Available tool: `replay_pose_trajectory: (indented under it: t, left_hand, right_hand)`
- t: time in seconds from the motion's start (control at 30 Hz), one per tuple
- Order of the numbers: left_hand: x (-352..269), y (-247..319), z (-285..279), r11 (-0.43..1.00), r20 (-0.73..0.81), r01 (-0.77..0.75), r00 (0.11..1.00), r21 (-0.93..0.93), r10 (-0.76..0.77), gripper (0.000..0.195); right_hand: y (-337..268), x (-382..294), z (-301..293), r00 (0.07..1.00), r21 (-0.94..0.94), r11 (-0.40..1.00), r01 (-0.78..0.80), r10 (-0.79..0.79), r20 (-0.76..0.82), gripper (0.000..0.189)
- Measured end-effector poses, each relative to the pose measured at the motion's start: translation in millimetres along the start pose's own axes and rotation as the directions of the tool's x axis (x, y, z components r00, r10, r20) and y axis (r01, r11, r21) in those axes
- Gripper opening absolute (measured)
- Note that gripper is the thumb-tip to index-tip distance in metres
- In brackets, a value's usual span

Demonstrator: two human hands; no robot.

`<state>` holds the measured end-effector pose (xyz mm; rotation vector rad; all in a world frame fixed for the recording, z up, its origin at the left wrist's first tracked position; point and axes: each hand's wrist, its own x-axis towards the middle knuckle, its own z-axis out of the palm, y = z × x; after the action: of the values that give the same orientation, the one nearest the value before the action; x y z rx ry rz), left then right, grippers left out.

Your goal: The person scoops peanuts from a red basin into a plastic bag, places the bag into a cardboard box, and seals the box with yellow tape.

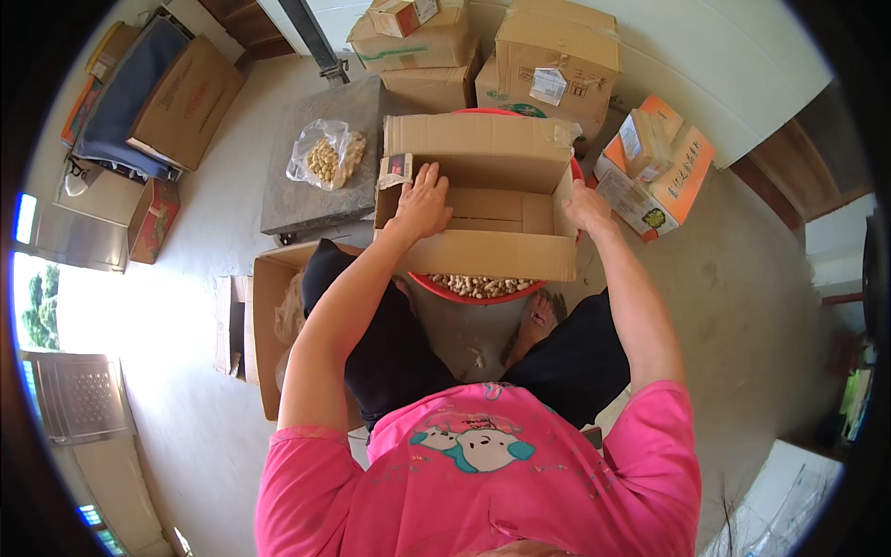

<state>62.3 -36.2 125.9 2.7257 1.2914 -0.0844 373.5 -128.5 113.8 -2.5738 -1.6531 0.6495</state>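
Note:
Before me an opened cardboard box (pixel 480 209) rests over a red basin (pixel 480 300), its flaps folded outward and no contents visible on its bottom. In the basin, unshelled peanuts (pixel 480 286) show below the box's near flap. My left hand (pixel 422 203) lies at the box's left end, fingers spread and pointing away from me. At the other end, my right hand (pixel 587 205) grips the right wall, with its fingertips partly hidden. A clear plastic bag (pixel 310 150) of shelled peanuts (pixel 327 163) sits on a grey platform scale (pixel 285 202) to the left.
Cardboard boxes (pixel 557 49) are stacked against the wall. An orange-and-white carton (pixel 686 163) with a smaller box on top stands at right. By my left leg, an open carton (pixel 268 362) holds plastic bags (pixel 289 310). My bare foot (pixel 532 324) is just below the basin.

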Motion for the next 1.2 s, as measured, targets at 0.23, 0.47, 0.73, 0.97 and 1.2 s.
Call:
replay_pose_trajectory:
  t: [0.23,0.47,0.73,0.97,1.2]
  left_hand:
    - [4.2,-31.8,-16.6,0.936,-0.318,0.353,0.888,0.010,-0.332,0.085]
    - [18.9,-80.6,25.6,0.761,-0.051,0.551,0.798,-0.344,-0.601,0.062]
    - [34.0,-92.1,37.3,0.728,-0.033,0.557,0.785,-0.399,-0.619,0.040]
    - [53.4,-122.8,-29.8,0.542,0.076,0.664,0.665,-0.515,-0.743,0.092]
    - [22.2,-261.0,-14.0,0.017,0.153,0.696,0.181,-0.718,-0.972,0.123]
  right_hand:
    - [2.2,-2.3,-5.0,0.999,0.015,1.000,-0.015,0.015,0.033,0.043]
    - [-7.4,-5.8,-6.0,0.999,0.053,0.998,-0.040,0.038,0.034,0.042]
    - [11.9,8.4,14.7,0.999,0.117,0.992,0.042,-0.038,-0.039,0.046]
    - [15.4,7.6,-8.1,0.998,0.103,0.995,0.008,-0.014,0.065,0.053]
    - [16.9,8.9,-28.9,0.983,0.122,0.991,0.044,-0.022,-0.180,0.051]
